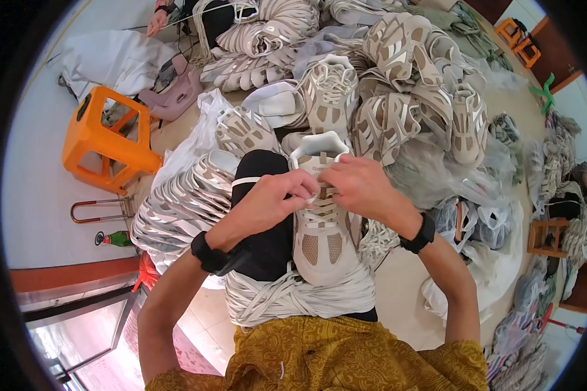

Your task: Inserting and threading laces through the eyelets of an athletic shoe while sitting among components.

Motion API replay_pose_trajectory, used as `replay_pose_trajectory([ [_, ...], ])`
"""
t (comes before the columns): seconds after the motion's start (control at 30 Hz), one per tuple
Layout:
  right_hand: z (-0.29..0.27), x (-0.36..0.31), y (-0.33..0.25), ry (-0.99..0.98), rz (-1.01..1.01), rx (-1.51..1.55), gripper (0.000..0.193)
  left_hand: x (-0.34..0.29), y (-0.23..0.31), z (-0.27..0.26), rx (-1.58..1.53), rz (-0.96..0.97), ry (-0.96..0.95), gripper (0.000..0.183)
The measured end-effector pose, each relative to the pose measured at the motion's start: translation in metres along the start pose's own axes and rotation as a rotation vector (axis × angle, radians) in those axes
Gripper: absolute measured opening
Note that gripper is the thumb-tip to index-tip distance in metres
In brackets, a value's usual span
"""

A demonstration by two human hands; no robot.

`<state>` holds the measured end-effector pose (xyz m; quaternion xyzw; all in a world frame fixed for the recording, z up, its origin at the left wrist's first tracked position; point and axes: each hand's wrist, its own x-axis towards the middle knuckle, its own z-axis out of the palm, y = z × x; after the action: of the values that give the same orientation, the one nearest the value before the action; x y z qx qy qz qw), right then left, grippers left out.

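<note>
A beige and white sneaker upper lies over my lap with its toe toward me. White lace crosses its lower eyelets. Above the tongue's left side, my left hand is closed in a pinch on the shoelace. My right hand is closed at the right upper eyelet row, also pinching the lace; its fingertips are partly hidden. A black padded form with a white band lies left of the upper. Beneath the toe, a thick bundle of white shoelaces spreads across my lap.
Stacked shoe uppers stand at the left, with more piled uppers ahead. An orange stool and a green bottle are on the left. Clear plastic bags lie at the right. Another person's hand shows at the far left.
</note>
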<state>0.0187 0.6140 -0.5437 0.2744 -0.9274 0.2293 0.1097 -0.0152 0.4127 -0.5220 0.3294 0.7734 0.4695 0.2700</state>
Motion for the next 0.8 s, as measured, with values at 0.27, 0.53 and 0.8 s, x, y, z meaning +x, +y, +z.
replay_pose_trajectory([
  [0.27,0.005,0.021,0.005,-0.306,0.087,-0.033,0.010,0.007,0.004,-0.008,-0.159,-0.171,-0.078,0.021],
  [0.53,0.002,0.013,-0.001,-0.045,0.021,0.189,0.017,-0.024,0.000,-0.010,-0.415,-0.181,0.099,0.021],
  [0.8,0.017,0.009,-0.002,0.111,-0.089,0.174,0.010,-0.009,0.008,0.005,-0.008,-0.059,0.120,0.019],
])
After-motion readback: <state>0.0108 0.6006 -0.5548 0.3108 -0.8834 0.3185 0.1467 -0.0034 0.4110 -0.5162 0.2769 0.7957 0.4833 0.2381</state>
